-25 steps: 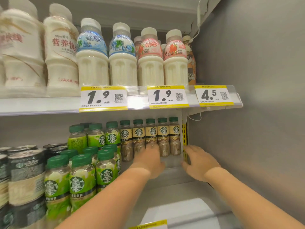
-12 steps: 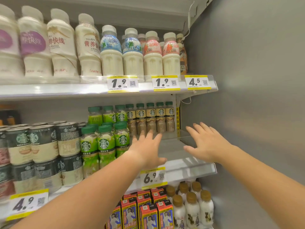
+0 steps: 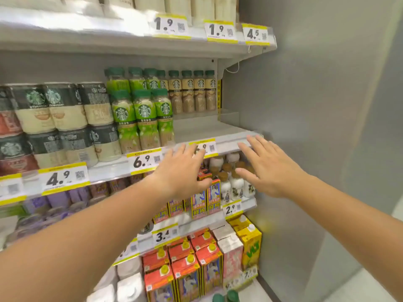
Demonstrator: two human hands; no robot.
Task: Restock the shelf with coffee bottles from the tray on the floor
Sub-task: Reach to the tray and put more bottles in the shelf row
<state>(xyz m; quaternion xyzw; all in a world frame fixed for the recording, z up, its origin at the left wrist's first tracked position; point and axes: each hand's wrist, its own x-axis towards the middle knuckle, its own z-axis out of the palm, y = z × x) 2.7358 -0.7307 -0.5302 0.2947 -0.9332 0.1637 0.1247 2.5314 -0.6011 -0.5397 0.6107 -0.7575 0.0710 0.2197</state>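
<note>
Reaching forward in the head view, both bare arms stretch toward the middle shelf [image 3: 209,127], and neither hand holds anything. The left hand [image 3: 182,171] is flat, with its fingers straight and spread, and its fingertips overlap a price tag [image 3: 211,147] on the shelf's front rail. The right hand [image 3: 269,171] is likewise spread and empty, its fingertips near the rail's right end; whether either hand touches the rail cannot be told. The coffee bottles [image 3: 194,92], brown with green caps, stand upright in a row at the back right of that shelf, with bare shelf in front of them. Just left of them stand green-labelled bottles [image 3: 142,118], and further left are stacked cans [image 3: 63,118]. Two green caps [image 3: 225,297] show at the bottom edge.
</note>
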